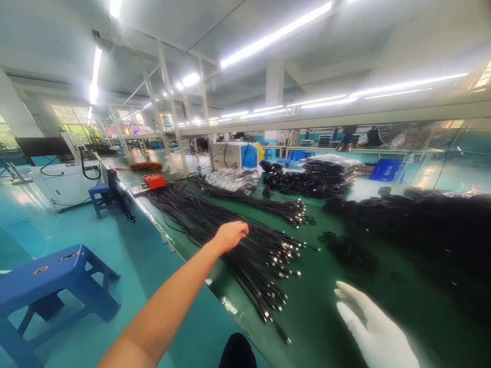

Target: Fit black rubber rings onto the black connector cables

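My bare left hand (231, 236) is over a spread of black cables (187, 207) with small metal plugs at their right ends. Its fingers are curled together, and whether a cable is between them is hidden. My right hand (374, 324), in a white glove, hovers above the green table mat (310, 317) at the lower right. Thumb and fingers are apart there, with nothing between them. A smaller bundle of cables (261, 201) lies behind the main spread. Near the right hand is a small heap of black coiled pieces (349, 251).
Large dark piles (429, 230) cover the table's right side. Clear plastic bags (233, 180), a blue-and-white machine (238, 155) and a red box (154, 181) stand farther back. A blue stool (57, 276) is on the floor at left, beyond the table edge.
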Demonstrator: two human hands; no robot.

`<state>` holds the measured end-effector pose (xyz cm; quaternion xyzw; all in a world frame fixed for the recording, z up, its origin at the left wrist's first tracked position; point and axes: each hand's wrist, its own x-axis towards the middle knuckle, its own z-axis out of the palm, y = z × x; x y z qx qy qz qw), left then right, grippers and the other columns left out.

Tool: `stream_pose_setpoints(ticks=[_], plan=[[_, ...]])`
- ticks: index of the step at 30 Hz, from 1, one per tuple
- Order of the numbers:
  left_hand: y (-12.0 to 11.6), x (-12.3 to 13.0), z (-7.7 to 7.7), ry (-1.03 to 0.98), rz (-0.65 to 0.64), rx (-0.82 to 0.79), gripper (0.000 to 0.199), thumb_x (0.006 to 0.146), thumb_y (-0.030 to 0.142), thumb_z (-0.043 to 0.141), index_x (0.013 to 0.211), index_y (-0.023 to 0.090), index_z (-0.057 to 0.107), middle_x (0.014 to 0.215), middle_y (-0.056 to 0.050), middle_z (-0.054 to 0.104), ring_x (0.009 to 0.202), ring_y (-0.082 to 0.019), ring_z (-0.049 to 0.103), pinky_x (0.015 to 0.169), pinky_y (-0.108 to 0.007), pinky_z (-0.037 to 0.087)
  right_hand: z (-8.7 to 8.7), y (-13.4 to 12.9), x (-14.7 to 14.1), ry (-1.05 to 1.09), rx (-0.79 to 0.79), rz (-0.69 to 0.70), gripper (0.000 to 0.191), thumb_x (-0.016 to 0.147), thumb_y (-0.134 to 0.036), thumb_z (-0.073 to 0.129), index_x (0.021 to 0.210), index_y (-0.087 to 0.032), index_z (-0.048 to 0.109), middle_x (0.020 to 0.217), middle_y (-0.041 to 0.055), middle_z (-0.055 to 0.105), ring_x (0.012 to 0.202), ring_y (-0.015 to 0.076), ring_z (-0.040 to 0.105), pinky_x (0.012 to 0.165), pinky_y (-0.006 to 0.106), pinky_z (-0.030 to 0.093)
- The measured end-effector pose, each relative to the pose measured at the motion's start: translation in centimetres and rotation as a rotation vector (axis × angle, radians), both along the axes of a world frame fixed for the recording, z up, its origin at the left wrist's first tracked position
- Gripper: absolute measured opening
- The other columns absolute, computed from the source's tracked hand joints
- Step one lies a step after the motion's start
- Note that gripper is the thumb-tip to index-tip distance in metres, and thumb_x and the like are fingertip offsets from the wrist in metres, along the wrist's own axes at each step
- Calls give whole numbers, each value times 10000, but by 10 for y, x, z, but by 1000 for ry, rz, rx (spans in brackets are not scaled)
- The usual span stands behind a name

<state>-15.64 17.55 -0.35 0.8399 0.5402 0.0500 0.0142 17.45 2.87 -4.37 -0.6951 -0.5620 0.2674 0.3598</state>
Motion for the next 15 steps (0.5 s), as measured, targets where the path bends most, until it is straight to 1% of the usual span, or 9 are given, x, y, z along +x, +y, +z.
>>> stream_pose_setpoints(ticks=[2, 4, 8, 11, 15], plan=[[-4, 0, -1, -17, 6, 28, 260, 909, 302, 519, 1124, 162, 563, 1158, -83, 573, 1001, -199, 577, 859, -412, 495, 2, 0, -2, 16, -7, -9, 625, 666, -602, 484, 1159, -232, 583, 1104, 57, 681, 994, 289, 642, 808, 401, 547], [-4, 4, -6, -20, 12, 39, 256, 908, 302, 520, 1115, 160, 567, 1145, -81, 579, 987, -195, 582, 849, -406, 500, 4, 0, -3, 32, -22, -12, 636, 655, -614, 493, 1164, -244, 581, 1112, 46, 678, 1008, 288, 636, 820, 402, 543], [3, 16, -16, -18, 22, 58, 268, 908, 306, 520, 1130, 162, 559, 1157, -84, 572, 991, -198, 580, 848, -408, 500, 5, -1, -2, 66, -47, -10, 660, 644, -628, 502, 1176, -245, 575, 1145, 43, 663, 1036, 294, 623, 810, 396, 548], [7, 25, -22, -13, 5, 45, 269, 909, 308, 519, 1132, 164, 558, 1156, -84, 572, 981, -195, 583, 838, -401, 506, 4, -1, -1, 85, -66, -20, 664, 647, -629, 506, 1190, -252, 567, 1153, 37, 659, 1055, 289, 615, 809, 383, 550], [5, 30, -27, -3, -23, 20, 266, 909, 305, 519, 1130, 162, 559, 1149, -83, 576, 972, -191, 587, 831, -396, 510, 1, -1, -2, 89, -50, -13, 636, 649, -612, 522, 1171, -254, 584, 1132, 43, 669, 1044, 303, 618, 801, 392, 550]])
